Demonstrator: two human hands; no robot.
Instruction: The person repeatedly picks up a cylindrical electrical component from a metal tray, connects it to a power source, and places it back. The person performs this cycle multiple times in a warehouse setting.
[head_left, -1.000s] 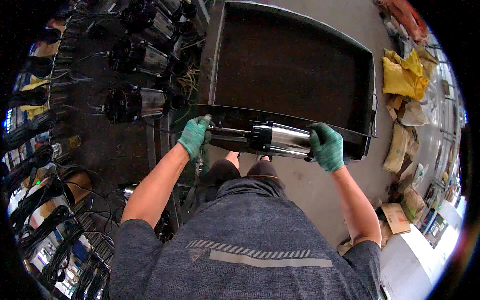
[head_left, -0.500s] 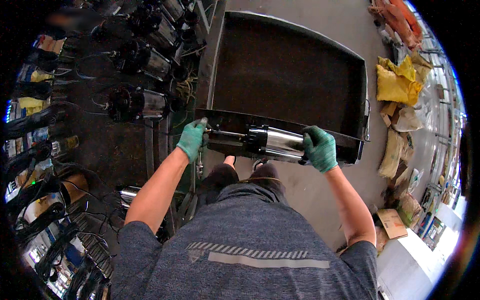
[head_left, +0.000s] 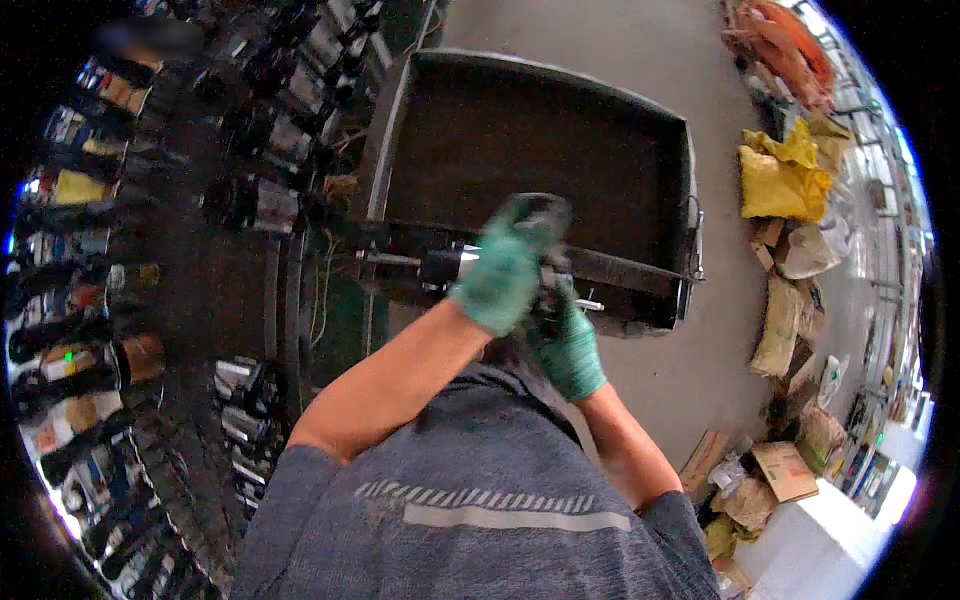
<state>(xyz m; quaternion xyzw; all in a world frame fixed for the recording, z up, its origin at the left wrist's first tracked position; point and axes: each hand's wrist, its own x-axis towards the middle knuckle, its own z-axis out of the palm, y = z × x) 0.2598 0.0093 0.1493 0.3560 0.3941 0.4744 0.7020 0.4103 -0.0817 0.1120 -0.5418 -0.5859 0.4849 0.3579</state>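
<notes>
A shiny metal cylinder with a black collar (head_left: 438, 268) and a thin shaft (head_left: 390, 260) lies across the near side of a large dark metal cart-like tray (head_left: 689, 165); it looks like a motor or pump body. Both my hands, in green gloves, meet over its middle and hide most of it. My left hand (head_left: 500, 272) is the upper one, its fingers smeared by motion around a dark patch. Just below and to the right is my right hand (head_left: 570, 350), fingers blurred against something dark. Whether either hand holds anything cannot be made out.
Rows of similar black-and-silver cylinders (head_left: 270, 205) stand on the left, with more (head_left: 245, 385) nearer me. Along the right lie yellow sacks (head_left: 785, 185), an orange bundle (head_left: 790, 45) and a cardboard piece (head_left: 785, 470). A metal handle (head_left: 697, 240) sticks out from the tray's right side.
Both hands have left the cylinder's two ends and come together over its middle, the left moving right and the right moving left. The view has shifted slightly.
</notes>
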